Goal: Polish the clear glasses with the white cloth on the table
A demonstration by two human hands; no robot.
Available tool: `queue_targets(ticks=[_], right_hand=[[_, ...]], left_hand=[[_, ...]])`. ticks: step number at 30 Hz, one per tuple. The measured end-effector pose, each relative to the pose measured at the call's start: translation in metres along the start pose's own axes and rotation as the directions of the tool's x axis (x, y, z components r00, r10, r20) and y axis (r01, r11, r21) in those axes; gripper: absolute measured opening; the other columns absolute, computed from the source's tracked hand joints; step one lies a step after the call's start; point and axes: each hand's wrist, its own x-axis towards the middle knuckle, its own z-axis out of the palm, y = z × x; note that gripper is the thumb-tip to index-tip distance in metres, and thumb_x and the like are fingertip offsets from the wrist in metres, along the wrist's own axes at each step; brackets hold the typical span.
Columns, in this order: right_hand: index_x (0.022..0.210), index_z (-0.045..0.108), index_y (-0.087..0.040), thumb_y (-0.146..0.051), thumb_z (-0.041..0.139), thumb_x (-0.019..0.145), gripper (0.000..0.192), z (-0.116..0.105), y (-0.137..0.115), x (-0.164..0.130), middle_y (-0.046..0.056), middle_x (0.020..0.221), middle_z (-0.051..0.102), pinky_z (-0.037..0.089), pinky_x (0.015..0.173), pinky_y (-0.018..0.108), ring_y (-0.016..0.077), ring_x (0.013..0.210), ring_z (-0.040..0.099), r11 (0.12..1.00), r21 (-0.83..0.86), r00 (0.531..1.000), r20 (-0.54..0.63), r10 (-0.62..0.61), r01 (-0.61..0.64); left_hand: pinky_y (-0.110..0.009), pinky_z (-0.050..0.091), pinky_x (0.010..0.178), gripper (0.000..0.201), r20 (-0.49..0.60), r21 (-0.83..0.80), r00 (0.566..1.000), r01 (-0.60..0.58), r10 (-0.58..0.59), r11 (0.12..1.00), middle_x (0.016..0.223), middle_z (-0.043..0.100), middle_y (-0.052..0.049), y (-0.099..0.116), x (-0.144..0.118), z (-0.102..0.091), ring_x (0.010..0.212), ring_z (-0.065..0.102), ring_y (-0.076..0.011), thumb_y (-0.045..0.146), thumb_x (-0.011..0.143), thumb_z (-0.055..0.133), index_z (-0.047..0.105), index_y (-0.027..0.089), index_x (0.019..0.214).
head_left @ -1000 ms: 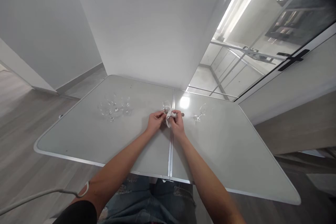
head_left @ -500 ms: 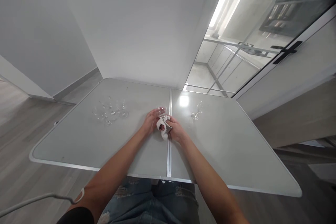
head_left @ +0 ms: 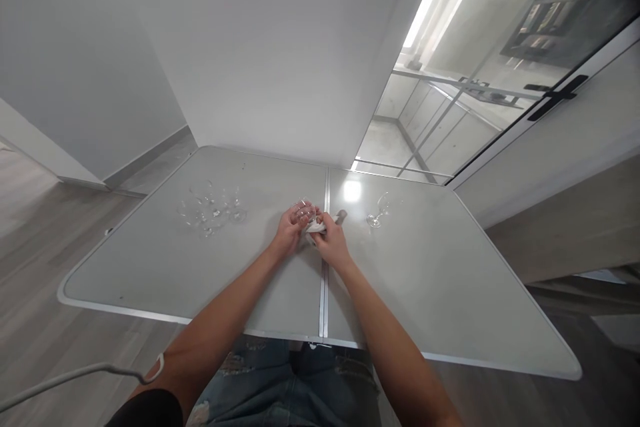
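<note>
My left hand (head_left: 291, 227) grips a clear stemmed glass (head_left: 303, 209) by its bowl above the middle seam of a grey table (head_left: 165, 267). My right hand (head_left: 329, 240) presses a white cloth (head_left: 315, 227) against the glass from the right. A small grey end (head_left: 341, 215) sticks out past my right hand. The two hands touch around the glass.
Several clear glasses (head_left: 210, 208) stand grouped on the table's left half. One more glass (head_left: 379, 211) stands alone on the right half. A white wall rises behind the table, with glass panels at the right. A cable (head_left: 65, 377) hangs at my left elbow.
The cloth, which hung below the glass half a second ago, is now bunched beside it under my right hand. The glass has tipped in my left hand.
</note>
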Motion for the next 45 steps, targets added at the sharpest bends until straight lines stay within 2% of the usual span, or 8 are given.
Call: queue_targets(ticks=[6, 14, 21, 25, 28, 36, 40, 45], right_hand=[[0.084, 0.055, -0.021, -0.040, 0.065, 0.076, 0.022, -0.004, -0.004, 0.001, -0.002, 0.060, 0.054, 0.050, 0.058, 0.033, 0.0165, 0.053, 0.052, 0.738, 0.553, 0.906, 0.378, 0.190, -0.385], [0.084, 0.059, -0.024, -0.030, 0.068, 0.072, 0.016, 0.005, -0.002, -0.006, -0.001, 0.072, 0.056, 0.047, 0.069, 0.029, 0.0178, 0.071, 0.054, 1.000, -0.019, 0.989, -0.145, -0.026, 0.024], [0.078, 0.055, -0.022, -0.044, 0.060, 0.078, 0.023, 0.005, -0.001, 0.002, 0.000, 0.060, 0.053, 0.050, 0.056, 0.034, 0.0167, 0.051, 0.051, 0.740, 0.566, 0.930, 0.272, 0.249, -0.364], [0.085, 0.056, -0.023, -0.034, 0.065, 0.077, 0.016, 0.000, -0.002, -0.002, -0.001, 0.069, 0.056, 0.047, 0.062, 0.030, 0.0170, 0.063, 0.053, 0.983, 0.174, 0.997, -0.031, 0.065, -0.059], [0.084, 0.058, -0.024, -0.028, 0.065, 0.073, 0.013, 0.001, -0.001, -0.006, -0.001, 0.068, 0.055, 0.046, 0.068, 0.030, 0.0184, 0.069, 0.052, 0.987, -0.146, 0.992, -0.102, -0.081, 0.065], [0.091, 0.055, -0.022, -0.037, 0.063, 0.074, 0.025, 0.001, -0.001, 0.003, 0.002, 0.075, 0.061, 0.049, 0.058, 0.032, 0.0174, 0.058, 0.055, 0.757, 0.561, 0.941, 0.249, 0.231, -0.334], [0.085, 0.051, -0.023, -0.032, 0.065, 0.076, 0.019, -0.001, -0.001, -0.002, -0.002, 0.073, 0.058, 0.044, 0.063, 0.028, 0.0161, 0.065, 0.054, 0.982, 0.187, 0.999, -0.032, 0.027, -0.020], [0.083, 0.058, -0.023, -0.025, 0.062, 0.074, 0.010, 0.001, -0.003, -0.006, 0.000, 0.072, 0.056, 0.040, 0.069, 0.028, 0.0176, 0.070, 0.050, 0.954, -0.257, 0.981, -0.077, -0.177, 0.152]], left_hand=[[-0.037, 0.056, 0.080, 0.066, 0.078, -0.071, 0.996, 0.053, -0.048, 0.996, 0.116, 0.070, -0.016, 0.004, -0.004, 0.004, 0.097, 0.070, -0.0270, 0.056, 0.073, 0.080, 0.061, 0.015, 0.122], [-0.039, 0.051, 0.095, 0.060, -0.008, 0.097, 0.993, -0.117, 0.118, 0.988, 0.118, 0.070, -0.016, 0.001, 0.001, 0.003, 0.105, 0.068, -0.0266, 0.052, 0.075, 0.081, 0.062, 0.015, 0.119], [-0.043, 0.055, 0.088, 0.065, 0.065, -0.062, 0.998, 0.013, -0.009, 0.998, 0.119, 0.069, -0.016, 0.006, -0.004, 0.005, 0.112, 0.066, -0.0327, 0.055, 0.073, 0.080, 0.061, 0.016, 0.121], [-0.041, 0.051, 0.096, 0.060, 0.016, 0.016, 0.995, -0.097, 0.097, 0.995, 0.115, 0.070, -0.016, 0.004, 0.000, 0.005, 0.108, 0.067, -0.0291, 0.053, 0.075, 0.079, 0.062, 0.015, 0.119], [-0.041, 0.050, 0.098, 0.062, 0.007, 0.086, 0.991, -0.133, 0.133, 0.987, 0.117, 0.070, -0.016, 0.004, 0.001, 0.003, 0.107, 0.068, -0.0281, 0.053, 0.075, 0.080, 0.061, 0.015, 0.120], [-0.039, 0.052, 0.089, 0.064, 0.056, 0.061, 0.993, -0.103, 0.099, 0.993, 0.119, 0.069, -0.018, 0.004, 0.000, 0.001, 0.101, 0.069, -0.0276, 0.056, 0.075, 0.078, 0.060, 0.016, 0.121], [-0.038, 0.052, 0.091, 0.059, 0.048, 0.131, 0.981, -0.193, 0.189, 0.972, 0.119, 0.069, -0.017, 0.005, 0.001, 0.002, 0.099, 0.069, -0.0252, 0.054, 0.079, 0.076, 0.060, 0.016, 0.120], [-0.038, 0.052, 0.091, 0.059, 0.060, 0.151, 0.976, -0.217, 0.210, 0.964, 0.120, 0.068, -0.016, 0.008, 0.001, -0.001, 0.098, 0.069, -0.0248, 0.052, 0.077, 0.078, 0.061, 0.016, 0.120]])
